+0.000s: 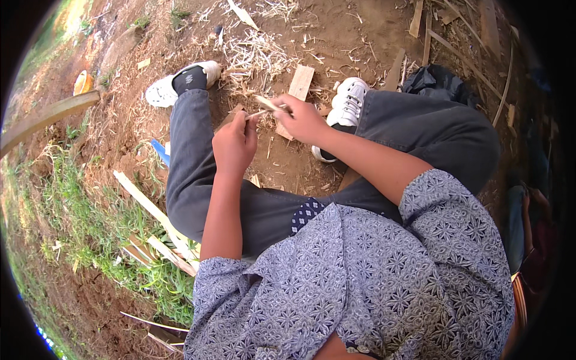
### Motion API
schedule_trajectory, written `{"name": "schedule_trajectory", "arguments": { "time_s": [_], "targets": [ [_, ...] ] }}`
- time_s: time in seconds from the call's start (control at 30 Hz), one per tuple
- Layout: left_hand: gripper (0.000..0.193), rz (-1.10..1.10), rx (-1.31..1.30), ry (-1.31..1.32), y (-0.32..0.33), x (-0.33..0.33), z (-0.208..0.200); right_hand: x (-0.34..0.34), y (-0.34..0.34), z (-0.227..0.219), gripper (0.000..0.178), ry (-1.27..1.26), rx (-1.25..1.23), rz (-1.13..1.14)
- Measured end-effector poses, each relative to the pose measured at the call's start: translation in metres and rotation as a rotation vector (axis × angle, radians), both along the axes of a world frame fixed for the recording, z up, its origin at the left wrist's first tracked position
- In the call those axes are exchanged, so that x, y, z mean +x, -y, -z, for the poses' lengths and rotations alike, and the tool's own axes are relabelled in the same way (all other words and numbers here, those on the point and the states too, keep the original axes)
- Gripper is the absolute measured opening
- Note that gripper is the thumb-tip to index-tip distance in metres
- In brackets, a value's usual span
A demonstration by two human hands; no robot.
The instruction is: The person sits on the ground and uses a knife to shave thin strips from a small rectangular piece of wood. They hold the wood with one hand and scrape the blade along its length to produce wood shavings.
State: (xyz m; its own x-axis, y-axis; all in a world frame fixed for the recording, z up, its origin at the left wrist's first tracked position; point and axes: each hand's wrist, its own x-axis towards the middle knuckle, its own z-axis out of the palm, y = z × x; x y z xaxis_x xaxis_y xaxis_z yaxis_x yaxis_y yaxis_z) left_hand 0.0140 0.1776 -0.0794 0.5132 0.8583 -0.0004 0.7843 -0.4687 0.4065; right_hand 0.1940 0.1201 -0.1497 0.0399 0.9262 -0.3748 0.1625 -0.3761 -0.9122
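Between my knees, my left hand (234,144) is closed, its thumb and fingertips pinching a thin wooden stick (257,114) that runs toward my other hand. My right hand (302,122) is curled closed beside it, at the stick's other end. Out of its fingers juts a pale, flat piece (266,103), smeared by motion; whether it is a blade or a strip of wood I cannot tell. Below and beyond my hands a flat wooden board (301,82) lies on the dirt, partly behind my right hand.
Pale wood shavings (258,54) litter the ground ahead. Split strips (147,201) lie on grass at left, under a curved wooden pole (48,122). A black plastic bag (438,84) sits beyond my right leg, near long slats (465,60). Another person (528,222) is at far right.
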Motion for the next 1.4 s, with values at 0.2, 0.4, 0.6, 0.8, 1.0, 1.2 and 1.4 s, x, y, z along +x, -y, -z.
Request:
{"name": "schedule_trajectory", "arguments": {
  "time_s": [0.2, 0.4, 0.6, 0.8, 1.0, 1.2, 1.4],
  "targets": [
    [0.027, 0.012, 0.015, -0.032, -0.001, 0.004, -0.006, 0.023, 0.005, 0.039, 0.029, 0.012, -0.094, -0.009],
    [0.026, 0.000, -0.031, -0.020, -0.003, 0.011, -0.008, 0.026, 0.017, 0.072, 0.030, 0.068, -0.102, 0.006],
    [0.027, -0.043, -0.081, 0.010, 0.002, 0.008, -0.009, 0.016, 0.012, 0.040, 0.031, -0.021, -0.043, -0.015],
    [0.027, -0.017, -0.026, 0.006, 0.000, 0.002, -0.001, 0.018, -0.008, -0.017, 0.028, -0.142, -0.198, -0.110],
    [0.033, -0.027, -0.014, -0.014, 0.001, -0.002, 0.000, 0.004, 0.001, -0.010, 0.027, -0.050, 0.044, -0.039],
    [0.026, -0.014, 0.008, 0.017, -0.003, -0.005, 0.001, 0.003, -0.002, -0.002, 0.028, -0.061, 0.122, -0.030],
    [0.036, -0.021, 0.009, -0.009, -0.005, -0.002, -0.002, 0.016, -0.001, 0.001, 0.028, 0.044, -0.138, -0.045]
  ]
}}
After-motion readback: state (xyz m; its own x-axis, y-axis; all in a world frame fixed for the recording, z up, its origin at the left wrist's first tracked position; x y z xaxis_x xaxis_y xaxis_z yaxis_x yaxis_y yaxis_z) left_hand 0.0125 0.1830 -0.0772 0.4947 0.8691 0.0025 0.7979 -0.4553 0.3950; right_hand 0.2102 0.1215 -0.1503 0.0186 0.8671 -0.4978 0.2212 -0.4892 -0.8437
